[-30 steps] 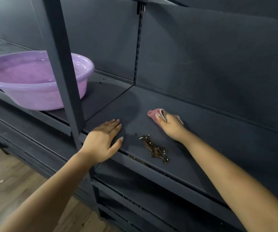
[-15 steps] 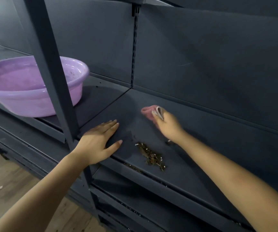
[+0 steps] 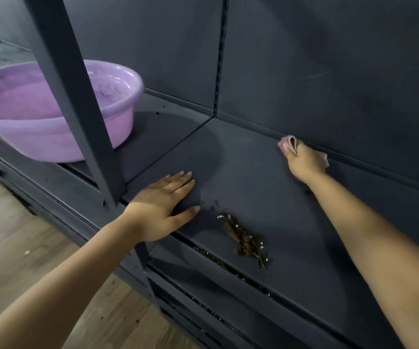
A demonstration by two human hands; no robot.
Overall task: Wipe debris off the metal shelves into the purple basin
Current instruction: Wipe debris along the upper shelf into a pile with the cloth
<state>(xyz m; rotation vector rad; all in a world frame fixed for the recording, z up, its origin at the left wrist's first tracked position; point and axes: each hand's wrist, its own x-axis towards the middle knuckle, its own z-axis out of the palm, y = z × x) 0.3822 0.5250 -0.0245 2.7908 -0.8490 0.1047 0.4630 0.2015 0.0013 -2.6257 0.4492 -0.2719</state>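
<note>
The right hand (image 3: 304, 161) grips a soft rag (image 3: 287, 145) at the shelf's (image 3: 291, 210) back, left hand (image 3: 162, 209) flat, loose light debris (image 3: 243, 238) at 7 o'clock of the rag.

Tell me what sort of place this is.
Probably a shop or storeroom being cleaned: dark metal shelves with a slotted upright, a wood-look floor, and a purple basin for the debris.
</note>
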